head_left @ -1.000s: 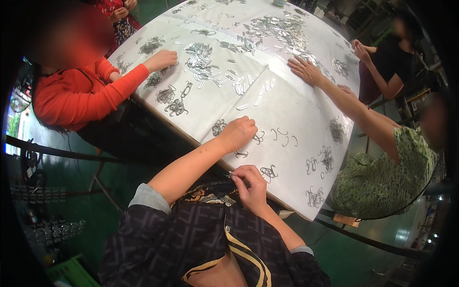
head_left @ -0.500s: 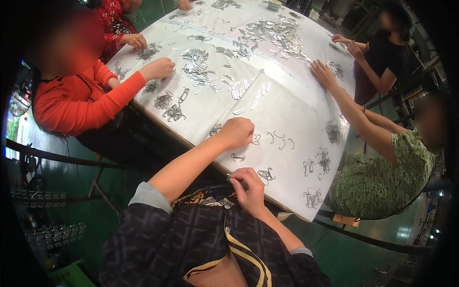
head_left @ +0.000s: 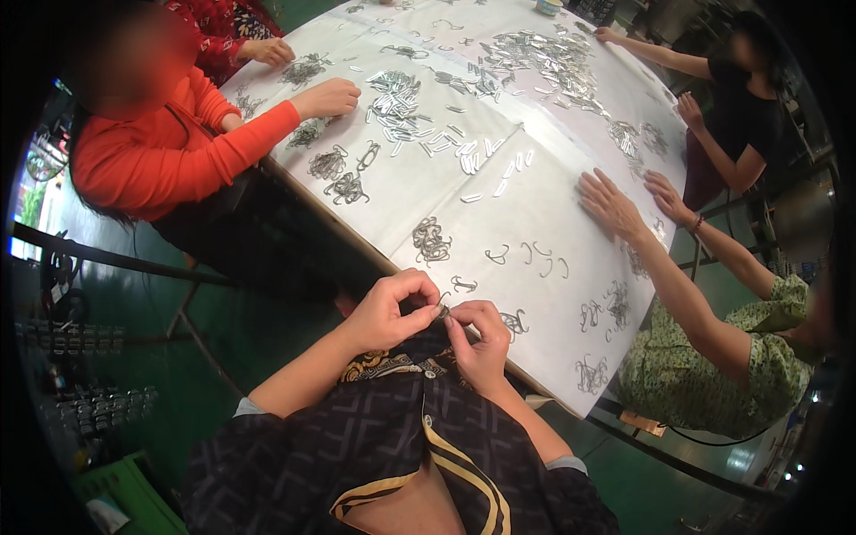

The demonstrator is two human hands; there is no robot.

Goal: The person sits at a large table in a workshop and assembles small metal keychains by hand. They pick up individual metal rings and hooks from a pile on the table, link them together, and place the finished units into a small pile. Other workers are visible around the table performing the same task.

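Above the table's near edge, my left hand (head_left: 394, 310) and my right hand (head_left: 481, 341) meet fingertip to fingertip. Both are closed in a pinch on a small metal hook (head_left: 444, 299) whose curved wire end sticks up; the rest is covered by my fingers. Just beyond them on the white tabletop (head_left: 553, 352) lies a double-ended hook piece (head_left: 464, 284). A pile of bent wire hooks (head_left: 432, 241) is farther up to the left, and another small pile (head_left: 514, 323) sits beside my right hand. Several loose hooks (head_left: 546, 259) lie beyond.
Silver flat strips lie in a short row (head_left: 513, 174) and in a large heap (head_left: 548, 62). At left, a person in an orange-red top (head_left: 152, 169) works at the table. On the right, a person in a green patterned top (head_left: 704, 374) reaches across it. A small tub (head_left: 548, 7) stands far back.
My left hand has come back from the hooks on the table to meet my right hand, uncovering the hook pile. The right-side co-worker's hands have shifted, and the view has moved slightly.
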